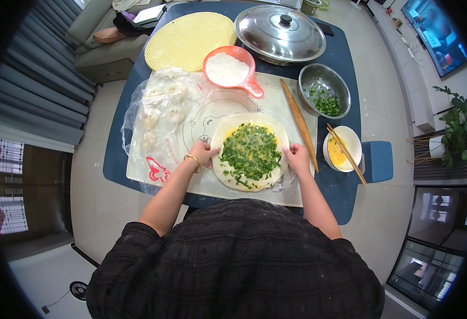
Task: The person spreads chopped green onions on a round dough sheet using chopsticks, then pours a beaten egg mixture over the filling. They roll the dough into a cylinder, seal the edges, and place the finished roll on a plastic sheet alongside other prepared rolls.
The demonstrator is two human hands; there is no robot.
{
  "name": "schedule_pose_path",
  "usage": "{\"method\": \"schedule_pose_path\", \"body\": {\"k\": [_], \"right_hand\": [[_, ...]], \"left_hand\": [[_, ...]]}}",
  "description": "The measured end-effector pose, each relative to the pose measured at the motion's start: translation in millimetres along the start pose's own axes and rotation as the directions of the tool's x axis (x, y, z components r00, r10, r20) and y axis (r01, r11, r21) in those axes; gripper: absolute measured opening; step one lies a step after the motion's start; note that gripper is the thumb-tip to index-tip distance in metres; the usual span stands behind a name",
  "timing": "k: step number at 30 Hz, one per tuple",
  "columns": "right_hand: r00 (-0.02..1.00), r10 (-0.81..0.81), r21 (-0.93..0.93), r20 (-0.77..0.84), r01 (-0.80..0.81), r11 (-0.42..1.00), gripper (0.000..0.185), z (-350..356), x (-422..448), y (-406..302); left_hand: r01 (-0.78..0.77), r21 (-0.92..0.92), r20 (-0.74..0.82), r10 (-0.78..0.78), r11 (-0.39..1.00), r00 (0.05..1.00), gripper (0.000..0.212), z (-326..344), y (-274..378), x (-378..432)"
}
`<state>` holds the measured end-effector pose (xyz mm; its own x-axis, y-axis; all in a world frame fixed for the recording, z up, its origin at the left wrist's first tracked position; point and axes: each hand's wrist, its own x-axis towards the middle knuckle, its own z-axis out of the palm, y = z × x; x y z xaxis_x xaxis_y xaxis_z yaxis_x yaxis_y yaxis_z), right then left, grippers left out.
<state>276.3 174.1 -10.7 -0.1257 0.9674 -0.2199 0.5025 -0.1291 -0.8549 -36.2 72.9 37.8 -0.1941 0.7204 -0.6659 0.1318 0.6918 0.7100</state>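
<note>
A round sheet of rolled dough [233, 183] lies on the pastry mat [201, 191] before me. Chopped green chives [251, 153] and yellow beaten egg cover its middle, leaving a pale rim. My left hand [202, 154] pinches the dough's left edge between thumb and fingers, and a gold-coloured bangle circles that wrist. On the opposite side, my right hand [297, 158] grips the right edge. Just right of the dough, a tapered wooden rolling pin [299, 123] rests along the mat. Clear plastic film [157, 115] at the left covers several pale dough pieces.
Behind the dough sits a red scoop [253, 84] of flour. To the right stand a steel bowl [303, 93] with chopped chives and a white bowl [353, 139] of egg with chopsticks [347, 154] across it. Farther back are a lidded steel pan [257, 30] and a yellow ridged mat [189, 40].
</note>
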Motion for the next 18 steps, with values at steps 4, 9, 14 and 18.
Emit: {"method": "schedule_pose_path", "body": {"k": [4, 9, 14, 18], "right_hand": [[0.993, 0.103, 0.015, 0.055, -0.104, 0.995, 0.017, -6, -31, -17], [0.965, 0.210, 0.161, 0.155, -0.234, 0.959, 0.016, -3, -48, -6], [0.887, 0.342, 0.264, 0.310, -0.426, 0.865, 0.018, -5, -67, -25], [0.860, 0.372, 0.330, 0.349, -0.484, 0.811, 0.018, -4, -79, -27]], "left_hand": [[0.032, 0.046, 0.045, -0.034, 0.998, 0.998, 0.031, 4, -10, -13], [0.097, -0.092, 0.073, -0.091, 0.991, 0.993, 0.031, 16, -23, -21], [0.167, -0.160, 0.193, -0.135, 0.973, 0.972, 0.035, 25, -24, -36], [0.207, -0.230, 0.279, -0.139, 0.951, 0.950, 0.035, 35, -31, -41]]}}
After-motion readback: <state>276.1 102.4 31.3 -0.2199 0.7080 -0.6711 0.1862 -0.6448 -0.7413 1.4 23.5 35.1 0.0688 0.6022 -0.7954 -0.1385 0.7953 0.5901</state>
